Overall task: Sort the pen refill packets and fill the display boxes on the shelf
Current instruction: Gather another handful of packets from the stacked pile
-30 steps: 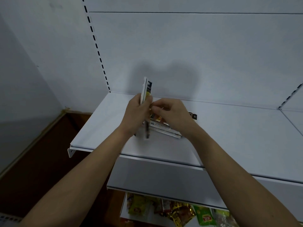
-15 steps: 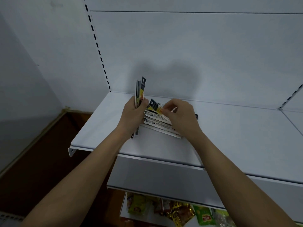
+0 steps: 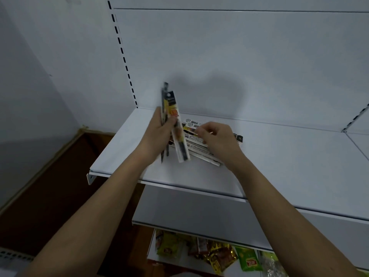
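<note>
My left hand (image 3: 159,129) grips a small bunch of long, narrow pen refill packets (image 3: 173,108), held nearly upright above the white shelf (image 3: 279,156); the frontmost one is white with black and yellow print. A loose pile of similar packets (image 3: 201,146) lies flat on the shelf, just right of that hand. My right hand (image 3: 219,140) hovers over the pile with its fingers curled and pinched at the pile's top packet; whether it has hold of it is unclear. No display box is in view.
The shelf's white back panel (image 3: 239,56) rises behind the pile, with a slotted upright (image 3: 123,56) at the left. A lower shelf (image 3: 199,216) juts out beneath. Colourful snack packets (image 3: 219,254) lie below that. Dark floor (image 3: 50,196) lies to the left.
My left hand has gained another packet, now the frontmost in its bunch. My right hand has gone back to the pile on the shelf.
</note>
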{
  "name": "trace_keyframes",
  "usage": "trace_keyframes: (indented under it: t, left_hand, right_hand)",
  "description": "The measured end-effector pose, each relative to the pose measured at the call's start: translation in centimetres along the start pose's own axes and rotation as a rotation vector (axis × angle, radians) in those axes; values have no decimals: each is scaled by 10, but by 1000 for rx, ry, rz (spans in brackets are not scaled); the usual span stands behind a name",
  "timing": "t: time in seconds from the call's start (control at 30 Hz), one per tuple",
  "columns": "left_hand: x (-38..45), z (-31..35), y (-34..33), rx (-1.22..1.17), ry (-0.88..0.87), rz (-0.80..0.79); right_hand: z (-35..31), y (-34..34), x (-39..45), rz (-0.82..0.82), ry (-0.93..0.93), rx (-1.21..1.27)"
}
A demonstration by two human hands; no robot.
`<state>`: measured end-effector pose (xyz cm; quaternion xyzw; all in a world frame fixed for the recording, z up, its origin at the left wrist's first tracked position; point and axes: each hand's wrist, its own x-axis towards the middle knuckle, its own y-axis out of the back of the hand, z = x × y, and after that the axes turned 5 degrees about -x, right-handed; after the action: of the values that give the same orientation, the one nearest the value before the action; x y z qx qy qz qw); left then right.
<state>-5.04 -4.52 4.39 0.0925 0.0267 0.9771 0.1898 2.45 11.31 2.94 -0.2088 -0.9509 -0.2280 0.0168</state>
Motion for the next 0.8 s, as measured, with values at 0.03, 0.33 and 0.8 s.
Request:
trace_keyframes:
  t: [0.03, 0.33, 0.8]
  left_hand:
    - [1, 1, 4, -31, -7, 35]
    - [-10, -9, 5, 713, -272, 75]
    - [-5, -48, -4, 1121, -839, 41]
  right_hand:
    - [3, -1, -2, -56, 44, -95]
    - [30, -3, 11, -32, 214, -532]
    - [44, -4, 2, 99, 547, -353]
